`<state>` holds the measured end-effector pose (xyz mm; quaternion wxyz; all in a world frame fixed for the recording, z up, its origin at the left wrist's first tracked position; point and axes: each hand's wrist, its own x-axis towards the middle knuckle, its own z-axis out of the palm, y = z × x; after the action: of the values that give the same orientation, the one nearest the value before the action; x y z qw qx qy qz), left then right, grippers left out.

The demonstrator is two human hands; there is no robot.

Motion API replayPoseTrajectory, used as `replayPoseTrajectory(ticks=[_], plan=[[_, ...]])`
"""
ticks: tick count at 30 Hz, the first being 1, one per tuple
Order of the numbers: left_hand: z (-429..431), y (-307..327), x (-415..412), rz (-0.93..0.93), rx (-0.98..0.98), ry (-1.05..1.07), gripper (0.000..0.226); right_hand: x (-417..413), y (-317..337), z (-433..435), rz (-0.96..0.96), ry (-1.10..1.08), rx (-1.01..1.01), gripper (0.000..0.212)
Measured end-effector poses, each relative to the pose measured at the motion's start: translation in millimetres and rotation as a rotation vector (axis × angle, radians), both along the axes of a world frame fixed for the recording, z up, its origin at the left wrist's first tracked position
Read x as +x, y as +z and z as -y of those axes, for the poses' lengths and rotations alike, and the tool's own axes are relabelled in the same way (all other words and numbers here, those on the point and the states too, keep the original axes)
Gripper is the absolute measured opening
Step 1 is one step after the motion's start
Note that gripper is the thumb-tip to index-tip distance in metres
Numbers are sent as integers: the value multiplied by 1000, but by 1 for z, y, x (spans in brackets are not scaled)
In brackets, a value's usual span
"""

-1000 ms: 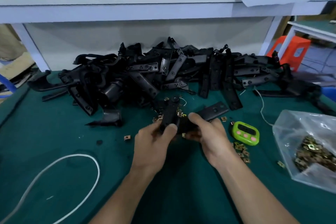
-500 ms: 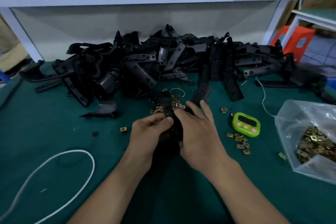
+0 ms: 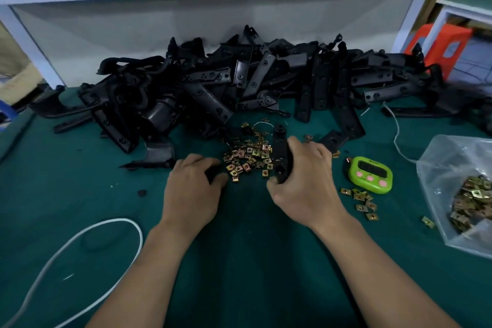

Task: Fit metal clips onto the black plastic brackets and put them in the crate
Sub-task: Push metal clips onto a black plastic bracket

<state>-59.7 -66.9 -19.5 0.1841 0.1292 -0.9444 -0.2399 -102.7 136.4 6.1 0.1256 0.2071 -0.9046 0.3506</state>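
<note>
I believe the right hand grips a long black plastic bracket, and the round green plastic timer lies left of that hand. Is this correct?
Not quite. In the head view the round green plastic timer lies right of the right hand, which does grip the long black plastic bracket.

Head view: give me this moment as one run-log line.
right hand: grips black bracket | left hand: beside loose clips, hold unclear | crate: not in view

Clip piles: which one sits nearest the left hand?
The loose heap of metal clips mid-table, just off the fingertips of the left hand. The small cluster below the green timer and the bagged clips both lie past the right hand.
</note>
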Motion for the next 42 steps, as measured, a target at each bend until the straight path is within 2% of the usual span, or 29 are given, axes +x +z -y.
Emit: replayPoseTrajectory(ticks=[2, 8, 14, 19, 23, 25, 27, 29, 32, 34, 36, 38, 42], plan=[[1, -2, -2, -22, 81, -21, 27, 0, -2, 1, -8, 1, 33, 27], [-8, 0, -9, -54, 141, -59, 10, 1, -4, 6, -48, 15, 73, 33], [-16, 2, -13, -58, 124, -66, 16, 1, -9, 11, -54, 67, 106, 39], [-22, 4, -20, -54, 218, -106, 9, 0, -12, 12, -44, 70, 144, 35], [-19, 3, -15, -49, 274, -95, 16, 0, -9, 8, -40, 69, 113, 31], [-21, 5, -12, -101, 372, -28, 31, 0, -6, 6, -47, 65, 87, 33], [-24, 12, -9, -234, 453, 46, 51, 0, -6, 6, -52, 61, 96, 34], [-29, 19, -9, -329, 648, 51, 57, 0, -6, 7, -55, 67, 146, 35], [-43, 25, -9, -266, 1110, -39, 34, 0, -7, 9, -57, 124, 177, 36], [-46, 24, -8, -205, 1337, -88, 19, 1, -7, 8, -66, 152, 149, 34], [-43, 22, -8, -181, 1506, -133, 18, -1, -7, 7, -80, 154, 149, 30], [-40, 22, -9, -161, 1570, -192, 28, -2, -6, 6, -84, 150, 171, 29], [-40, 24, -8, -111, 1557, -224, 38, -4, -4, 2, -74, 150, 180, 32]])
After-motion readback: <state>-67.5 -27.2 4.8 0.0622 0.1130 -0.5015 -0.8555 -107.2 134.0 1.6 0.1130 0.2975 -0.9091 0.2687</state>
